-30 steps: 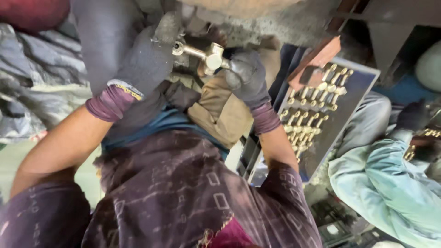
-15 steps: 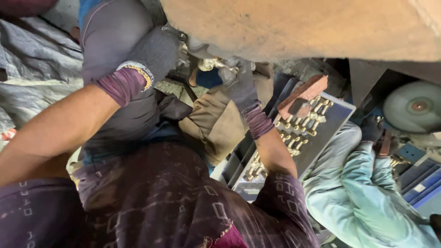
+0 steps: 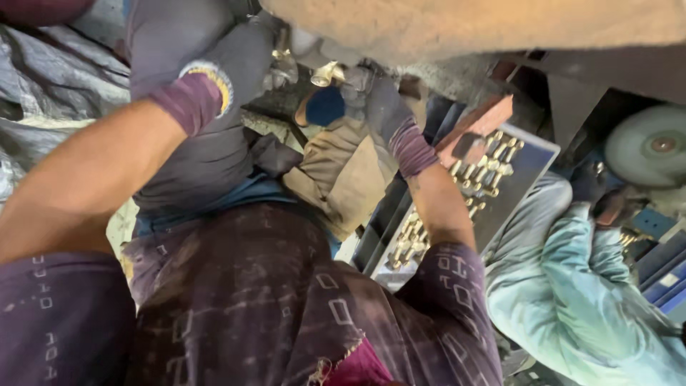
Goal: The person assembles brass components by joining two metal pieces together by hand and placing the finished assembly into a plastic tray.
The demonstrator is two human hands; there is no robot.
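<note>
Where gloved hands (image 3: 357, 89) meet, fitting (image 3: 325, 73) half-hidden

A grey tray (image 3: 532, 154) lies at the right of the view, tilted, with rows of small brass fittings (image 3: 493, 168) standing in it; more of the same fittings sit at its lower end. A reddish block (image 3: 477, 121) rests against the tray's upper edge. Just right of the tray a co-worker in a pale green shirt (image 3: 564, 286) bends over, one dark glove (image 3: 589, 182) raised near a round grinding wheel (image 3: 647, 146). Blue crates (image 3: 661, 268) stand at the far right. A crumpled grey sheet (image 3: 50, 93) covers the left side. A tan cloth (image 3: 343, 179) lies in the middle.
</note>
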